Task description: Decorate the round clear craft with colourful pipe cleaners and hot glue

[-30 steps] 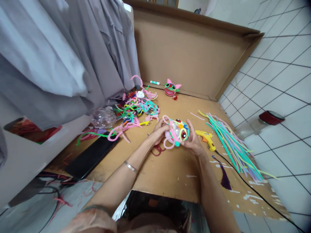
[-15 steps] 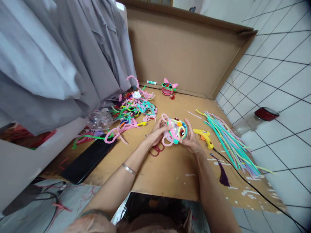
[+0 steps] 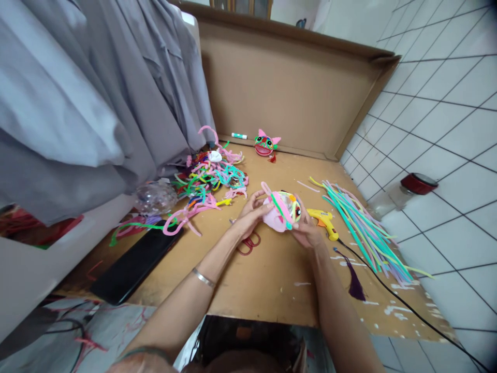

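Between my two hands is a small pipe-cleaner animal head (image 3: 276,215), with pink loops, green trim and a dark eye on a yellow ring. My left hand (image 3: 251,213) grips its pink left side, and my right hand (image 3: 307,230) holds the right edge near the eye. The head is turned partly sideways, above the table. Red-handled scissors (image 3: 248,243) lie under and beside my left wrist; their blades are mostly hidden. Just right of my right hand rests a yellow glue gun (image 3: 325,221) with a black cord.
A finished-looking pink-eared head (image 3: 266,143) and a glue stick (image 3: 239,135) sit at the back by the cardboard wall (image 3: 287,88). Tangled pipe cleaners (image 3: 213,176) and a black phone (image 3: 135,261) lie left. Straight pipe cleaners (image 3: 363,228) and a purple tassel (image 3: 354,277) lie right.
The animal head has been turned in my hands, so its face points more to the right and its pink side shows more. Both hands still hold it.
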Action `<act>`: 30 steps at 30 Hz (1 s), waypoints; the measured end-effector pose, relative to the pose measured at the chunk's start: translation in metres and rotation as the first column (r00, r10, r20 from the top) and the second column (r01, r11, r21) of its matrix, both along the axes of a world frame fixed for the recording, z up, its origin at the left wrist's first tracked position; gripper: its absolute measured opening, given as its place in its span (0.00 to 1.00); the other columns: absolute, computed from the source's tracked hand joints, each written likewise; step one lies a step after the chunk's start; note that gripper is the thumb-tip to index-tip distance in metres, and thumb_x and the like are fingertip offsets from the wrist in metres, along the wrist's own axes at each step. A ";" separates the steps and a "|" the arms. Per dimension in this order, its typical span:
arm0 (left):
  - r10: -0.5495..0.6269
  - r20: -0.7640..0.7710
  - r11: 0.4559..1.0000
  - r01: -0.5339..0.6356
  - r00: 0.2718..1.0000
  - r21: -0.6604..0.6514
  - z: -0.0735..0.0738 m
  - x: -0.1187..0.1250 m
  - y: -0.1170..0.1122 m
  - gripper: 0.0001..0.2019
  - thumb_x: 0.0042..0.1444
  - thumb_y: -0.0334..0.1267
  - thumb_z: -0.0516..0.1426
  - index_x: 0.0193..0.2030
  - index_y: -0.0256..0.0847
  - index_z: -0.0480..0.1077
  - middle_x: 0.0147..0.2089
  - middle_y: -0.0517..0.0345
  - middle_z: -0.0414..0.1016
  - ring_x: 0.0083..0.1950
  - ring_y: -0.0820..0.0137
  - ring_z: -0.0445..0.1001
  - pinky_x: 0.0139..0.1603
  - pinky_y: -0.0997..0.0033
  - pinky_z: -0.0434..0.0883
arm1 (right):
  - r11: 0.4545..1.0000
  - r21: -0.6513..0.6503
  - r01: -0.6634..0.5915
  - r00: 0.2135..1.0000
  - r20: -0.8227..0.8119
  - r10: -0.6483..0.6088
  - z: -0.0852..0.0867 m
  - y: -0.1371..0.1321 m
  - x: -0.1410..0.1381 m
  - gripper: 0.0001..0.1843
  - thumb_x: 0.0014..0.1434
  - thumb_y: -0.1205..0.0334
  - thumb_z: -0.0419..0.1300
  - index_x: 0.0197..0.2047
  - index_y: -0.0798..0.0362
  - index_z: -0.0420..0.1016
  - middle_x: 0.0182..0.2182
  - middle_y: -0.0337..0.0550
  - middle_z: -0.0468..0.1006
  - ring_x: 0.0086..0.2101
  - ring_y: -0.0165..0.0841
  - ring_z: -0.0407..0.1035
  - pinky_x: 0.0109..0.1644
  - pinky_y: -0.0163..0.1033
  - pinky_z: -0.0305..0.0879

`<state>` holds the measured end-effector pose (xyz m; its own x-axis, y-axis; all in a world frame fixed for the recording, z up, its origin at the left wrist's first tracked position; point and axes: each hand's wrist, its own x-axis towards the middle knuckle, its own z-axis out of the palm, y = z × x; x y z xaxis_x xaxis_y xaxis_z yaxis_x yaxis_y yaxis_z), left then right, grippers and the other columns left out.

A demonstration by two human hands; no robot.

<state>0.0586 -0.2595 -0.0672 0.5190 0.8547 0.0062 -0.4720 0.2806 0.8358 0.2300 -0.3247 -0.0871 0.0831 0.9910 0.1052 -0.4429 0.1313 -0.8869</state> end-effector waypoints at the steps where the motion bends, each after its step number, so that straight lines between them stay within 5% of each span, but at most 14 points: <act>1: -0.007 0.009 1.000 0.007 1.000 0.003 0.001 0.000 -0.001 0.35 0.40 0.44 0.70 0.55 0.42 0.62 0.46 0.52 0.74 0.42 0.65 0.74 0.43 0.66 0.70 | 1.000 -0.006 -0.009 0.999 -0.033 0.009 -0.002 0.000 0.002 0.40 0.35 0.63 0.70 0.55 0.42 0.69 0.57 0.40 0.73 0.57 0.43 0.68 0.59 0.51 0.66; 4: -0.004 0.013 1.000 0.004 1.000 0.021 0.001 -0.001 -0.001 0.33 0.41 0.46 0.69 0.54 0.43 0.64 0.46 0.53 0.74 0.45 0.65 0.74 0.46 0.65 0.68 | 1.000 -0.019 -0.018 0.993 -0.114 0.016 -0.009 0.002 0.008 0.24 0.35 0.60 0.69 0.40 0.44 0.75 0.41 0.37 0.82 0.50 0.44 0.73 0.58 0.54 0.68; 7: 0.057 -0.003 0.998 -0.057 0.998 0.026 -0.003 0.002 0.000 0.28 0.41 0.44 0.67 0.49 0.42 0.65 0.45 0.54 0.73 0.45 0.66 0.73 0.47 0.65 0.68 | 0.999 0.009 0.031 0.988 -0.150 -0.029 -0.009 0.005 0.007 0.19 0.36 0.60 0.67 0.36 0.43 0.75 0.37 0.34 0.82 0.46 0.41 0.74 0.58 0.53 0.67; 13: 0.283 -0.110 0.945 -0.257 0.953 0.204 -0.021 0.018 -0.013 0.29 0.37 0.38 0.68 0.48 0.43 0.64 0.50 0.52 0.70 0.50 0.65 0.71 0.51 0.65 0.68 | 0.975 0.107 0.193 0.976 -0.120 -0.180 -0.001 0.012 -0.011 0.32 0.42 0.62 0.65 0.54 0.42 0.69 0.50 0.39 0.78 0.54 0.39 0.70 0.61 0.51 0.63; 17: 0.238 -0.113 0.951 -0.208 0.965 0.230 -0.026 0.028 -0.025 0.40 0.36 0.41 0.71 0.57 0.45 0.60 0.64 0.46 0.62 0.58 0.60 0.69 0.56 0.61 0.68 | 0.941 0.104 0.323 0.942 -0.124 -0.310 -0.002 0.015 -0.021 0.39 0.41 0.64 0.66 0.59 0.41 0.64 0.56 0.41 0.74 0.54 0.38 0.69 0.61 0.51 0.64; 22: 0.207 -0.045 0.966 -0.197 0.977 0.168 -0.020 0.027 -0.026 0.47 0.35 0.41 0.72 0.63 0.47 0.56 0.67 0.45 0.59 0.63 0.56 0.67 0.61 0.59 0.66 | 0.917 0.073 0.392 0.918 -0.085 -0.386 -0.008 0.015 -0.030 0.48 0.40 0.64 0.68 0.64 0.39 0.57 0.61 0.42 0.68 0.56 0.37 0.67 0.60 0.47 0.66; 30: 0.168 0.054 0.986 -0.169 0.984 0.015 -0.030 0.024 -0.013 0.44 0.43 0.42 0.69 0.66 0.49 0.54 0.71 0.51 0.56 0.69 0.55 0.59 0.67 0.54 0.61 | 0.919 0.041 0.392 0.919 -0.056 -0.390 -0.010 0.016 -0.034 0.55 0.35 0.64 0.71 0.66 0.44 0.54 0.64 0.47 0.63 0.61 0.41 0.61 0.65 0.48 0.59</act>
